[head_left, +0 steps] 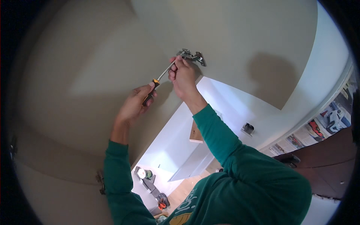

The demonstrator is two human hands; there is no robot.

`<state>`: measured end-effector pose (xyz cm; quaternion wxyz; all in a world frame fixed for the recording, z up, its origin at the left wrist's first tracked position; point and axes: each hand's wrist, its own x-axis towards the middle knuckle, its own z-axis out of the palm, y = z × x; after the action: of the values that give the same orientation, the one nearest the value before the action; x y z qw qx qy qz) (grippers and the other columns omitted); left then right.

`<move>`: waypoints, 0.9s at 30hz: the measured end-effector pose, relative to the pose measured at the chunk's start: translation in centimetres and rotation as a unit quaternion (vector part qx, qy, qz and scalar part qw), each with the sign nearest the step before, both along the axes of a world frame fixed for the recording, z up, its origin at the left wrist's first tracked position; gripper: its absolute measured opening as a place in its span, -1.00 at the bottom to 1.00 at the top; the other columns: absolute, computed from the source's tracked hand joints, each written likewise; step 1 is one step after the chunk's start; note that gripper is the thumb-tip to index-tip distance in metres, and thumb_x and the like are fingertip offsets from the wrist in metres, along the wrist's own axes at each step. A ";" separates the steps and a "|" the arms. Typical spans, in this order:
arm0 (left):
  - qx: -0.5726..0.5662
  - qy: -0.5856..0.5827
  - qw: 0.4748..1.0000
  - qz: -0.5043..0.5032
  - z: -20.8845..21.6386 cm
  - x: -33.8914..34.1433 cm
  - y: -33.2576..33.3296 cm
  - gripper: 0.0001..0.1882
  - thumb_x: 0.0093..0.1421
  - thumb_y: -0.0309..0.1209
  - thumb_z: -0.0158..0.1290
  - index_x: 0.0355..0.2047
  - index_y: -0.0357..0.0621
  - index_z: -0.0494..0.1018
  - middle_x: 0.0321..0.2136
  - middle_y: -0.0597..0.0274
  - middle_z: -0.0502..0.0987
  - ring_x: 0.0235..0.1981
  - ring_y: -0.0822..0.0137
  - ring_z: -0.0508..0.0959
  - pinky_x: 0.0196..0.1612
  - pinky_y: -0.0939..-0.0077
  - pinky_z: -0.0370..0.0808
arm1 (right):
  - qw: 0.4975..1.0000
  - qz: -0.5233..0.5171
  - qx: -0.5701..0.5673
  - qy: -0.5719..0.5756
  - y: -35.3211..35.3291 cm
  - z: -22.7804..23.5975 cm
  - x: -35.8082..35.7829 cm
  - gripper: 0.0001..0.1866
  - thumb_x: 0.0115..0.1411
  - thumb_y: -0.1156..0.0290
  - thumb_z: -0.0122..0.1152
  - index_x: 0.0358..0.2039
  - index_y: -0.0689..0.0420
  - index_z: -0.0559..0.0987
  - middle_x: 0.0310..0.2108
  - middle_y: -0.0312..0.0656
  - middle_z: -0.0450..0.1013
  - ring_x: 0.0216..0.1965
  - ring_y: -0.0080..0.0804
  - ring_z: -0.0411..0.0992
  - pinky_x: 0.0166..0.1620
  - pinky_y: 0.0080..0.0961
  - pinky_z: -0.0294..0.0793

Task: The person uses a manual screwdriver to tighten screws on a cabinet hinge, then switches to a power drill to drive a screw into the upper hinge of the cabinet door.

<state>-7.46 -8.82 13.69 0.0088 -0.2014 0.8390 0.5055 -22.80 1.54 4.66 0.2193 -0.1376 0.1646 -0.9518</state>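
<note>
A metal cabinet hinge (201,59) spans the corner between the large beige panel (101,56) and the adjoining beige panel (240,33). My left hand (132,105) is closed around the black and yellow handle of a screwdriver (165,72). The shaft slants up and right toward the hinge. Near the shaft's far end, my right hand (183,79) pinches it, fingers right beside the hinge. Those fingers partly hide the hinge and cover the driver's tip, so whether it sits in a screw cannot be made out.
More hinges, one at the lower left (100,182), sit along the large panel. Below hangs a wooden block (195,133). A small dark fitting (248,129) is on the white surface. Orange-handled scissors (162,206) lie low down. Printed pictures (315,129) line the right edge.
</note>
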 end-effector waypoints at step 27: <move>-0.645 0.227 0.730 -0.006 -3.5 1.9 1.8 -0.51 0.26 0.01 0.24 -0.09 -0.18 0.50 -0.51 0.32 0.55 -0.52 0.38 0.59 -0.49 0.38 0.49 | 0.991 0.114 0.005 0.071 0.2 -1.3 2.8 -0.72 0.48 0.16 0.07 -0.30 0.08 0.50 -0.53 -0.42 0.27 -0.55 -0.61 0.24 -0.44 -0.61 0.26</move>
<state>-5.56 -7.01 10.15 -0.3109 -0.0332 0.9414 -0.1266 -20.04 1.78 3.38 0.3145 -0.2216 0.1680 -0.9076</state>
